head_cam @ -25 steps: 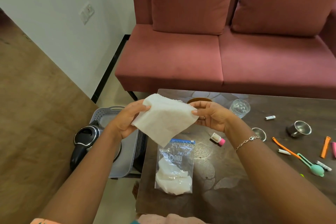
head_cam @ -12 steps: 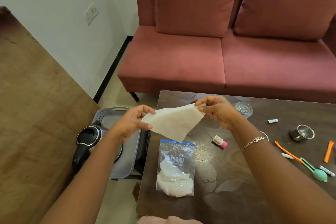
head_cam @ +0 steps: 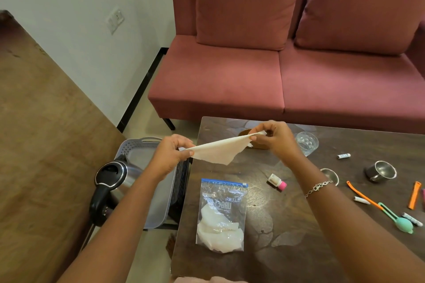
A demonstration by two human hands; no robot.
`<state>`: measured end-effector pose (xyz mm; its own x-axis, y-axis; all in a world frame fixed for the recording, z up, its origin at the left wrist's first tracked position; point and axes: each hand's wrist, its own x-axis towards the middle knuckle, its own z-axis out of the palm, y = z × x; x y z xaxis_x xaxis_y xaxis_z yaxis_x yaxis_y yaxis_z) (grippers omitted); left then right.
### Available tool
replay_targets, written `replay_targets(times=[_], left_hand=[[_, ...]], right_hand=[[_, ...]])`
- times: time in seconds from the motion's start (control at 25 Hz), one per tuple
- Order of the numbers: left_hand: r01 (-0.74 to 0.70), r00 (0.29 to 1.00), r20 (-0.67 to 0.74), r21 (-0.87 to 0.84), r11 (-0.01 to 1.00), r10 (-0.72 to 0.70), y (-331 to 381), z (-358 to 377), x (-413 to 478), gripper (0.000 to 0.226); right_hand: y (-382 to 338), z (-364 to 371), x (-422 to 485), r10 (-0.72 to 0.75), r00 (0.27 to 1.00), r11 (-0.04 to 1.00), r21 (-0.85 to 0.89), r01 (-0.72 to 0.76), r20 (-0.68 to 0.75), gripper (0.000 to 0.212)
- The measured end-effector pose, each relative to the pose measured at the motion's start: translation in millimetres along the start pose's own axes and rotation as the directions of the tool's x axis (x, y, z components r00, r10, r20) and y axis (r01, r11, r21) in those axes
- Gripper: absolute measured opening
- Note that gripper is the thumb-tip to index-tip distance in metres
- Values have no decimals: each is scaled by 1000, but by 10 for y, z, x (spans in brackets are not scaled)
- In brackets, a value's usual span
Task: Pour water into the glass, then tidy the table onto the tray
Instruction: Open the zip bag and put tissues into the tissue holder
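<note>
Both hands hold a white paper tissue point(head_cam: 218, 150) stretched almost flat above the table's left side. My left hand point(head_cam: 171, 156) pinches its left corner over the grey tray point(head_cam: 158, 200). My right hand point(head_cam: 273, 138) pinches the right corner beside the clear glass point(head_cam: 307, 143). A black and steel kettle point(head_cam: 110, 181) stands on the tray's left part. A zip bag point(head_cam: 222, 216) with more white tissues lies on the dark table point(head_cam: 287, 225) in front of me.
To the right lie a small pink-capped bottle point(head_cam: 277, 182), two steel cups point(head_cam: 380, 171), white tubes point(head_cam: 343, 156), orange tools point(head_cam: 414, 195) and a teal-headed tool point(head_cam: 400, 221). A brown coaster point(head_cam: 245, 132) sits behind the tissue. A pink sofa point(head_cam: 276, 76) stands beyond the table.
The tissue has gone from hanging upright between my hands to being pulled out nearly flat. Both hands have drawn a little further apart and higher.
</note>
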<state>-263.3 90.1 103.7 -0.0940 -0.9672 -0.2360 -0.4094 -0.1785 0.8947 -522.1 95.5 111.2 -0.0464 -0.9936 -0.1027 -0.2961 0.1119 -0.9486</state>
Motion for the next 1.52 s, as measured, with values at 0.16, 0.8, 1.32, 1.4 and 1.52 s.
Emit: replay_targets(times=[0.16, 0.8, 1.32, 1.4, 1.52], left_hand=[[17, 999, 32, 88, 996, -20, -60, 32, -6, 12], [-87, 961, 218, -338, 937, 168, 213, 550, -36, 10], [256, 964, 117, -641, 723, -237, -14, 978, 171, 42], [191, 982, 68, -418, 888, -179, -36, 997, 289, 67], [-47, 999, -4, 132, 990, 48, -18, 982, 605, 96]], right_hand=[[-85, 5, -11, -60, 997, 997, 56, 57, 49, 13], [-650, 94, 94, -223, 918, 966, -54, 254, 329, 13], [192, 178, 92, 131, 988, 991, 29, -133, 76, 10], [273, 88, 230, 45, 999, 971, -235, -46, -11, 7], [405, -96, 520, -111, 990, 804, -593, 39, -84, 17]])
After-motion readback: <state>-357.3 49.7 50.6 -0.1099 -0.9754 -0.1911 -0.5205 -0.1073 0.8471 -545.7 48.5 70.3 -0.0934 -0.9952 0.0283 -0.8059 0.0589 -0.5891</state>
